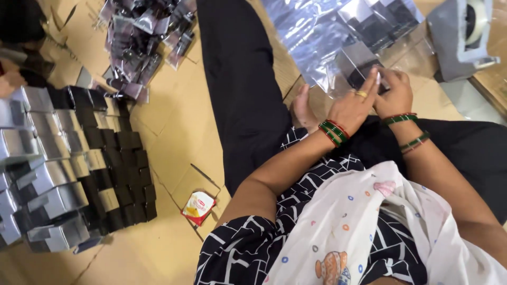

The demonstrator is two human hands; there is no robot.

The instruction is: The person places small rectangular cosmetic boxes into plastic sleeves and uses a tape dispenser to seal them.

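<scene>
A person sits on a cardboard-covered floor [174, 126]. Both hands meet over a small dark box [364, 74] inside a clear plastic sleeve [338, 84], resting by the knee. The left hand [355, 105] presses flat fingers on it; the right hand [395, 95] pinches its edge. The box looks light and stiff, the film thin and slippery, best held at the corners. Stacked silver boxes [53, 174] lie far left.

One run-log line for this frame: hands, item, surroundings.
left hand: on small dark box | right hand: on small dark box in clear film | nearby: tape dispenser, stacked boxes
</scene>
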